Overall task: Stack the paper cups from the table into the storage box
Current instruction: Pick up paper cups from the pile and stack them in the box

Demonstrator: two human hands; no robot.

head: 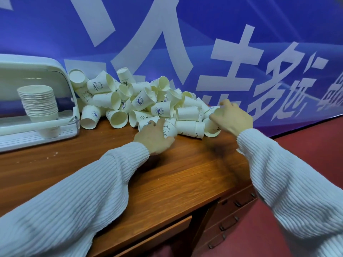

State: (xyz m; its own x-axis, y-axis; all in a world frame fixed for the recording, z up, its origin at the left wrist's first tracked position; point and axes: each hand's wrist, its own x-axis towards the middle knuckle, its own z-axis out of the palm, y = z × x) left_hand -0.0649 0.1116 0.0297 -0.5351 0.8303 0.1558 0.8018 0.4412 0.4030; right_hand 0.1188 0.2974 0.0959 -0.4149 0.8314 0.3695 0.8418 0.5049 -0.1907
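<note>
Two white ribbed sleeves (78, 197) are filling the foreground, reaching forward over a brown wooden desk (185, 167).

At the far left, a white storage box (37, 130) is sitting on the desk with its clear domed lid (55, 71) standing open. Inside it, a nested stack of paper cups (38, 102) is standing upright, leaning a little.

Just right of the box, a loose pile of paper cups (141, 101) is lying heaped along the back edge of the desk, most of them tipped on their sides with their open mouths facing every way. Some are carrying small blue prints and the word "Bear". The leftmost cups in the heap are touching the box's lid.

The left hand (154, 140) is resting at the near edge of the pile, its fingers curling around a Bear-printed cup (169, 129) that is lying on its side on the desk.

Further right, the right hand (232, 117) is hovering at the right end of the heap, thumb and fingers curving around the rim of a cup (218, 112) there; whether they are actually pinching it cannot be told.

Behind everything, a blue banner (241, 25) with large white characters is covering the wall. Below the desk's right side, drawers with metal handles (239, 203) are showing, and a red floor (315, 138) is lying beyond.
</note>
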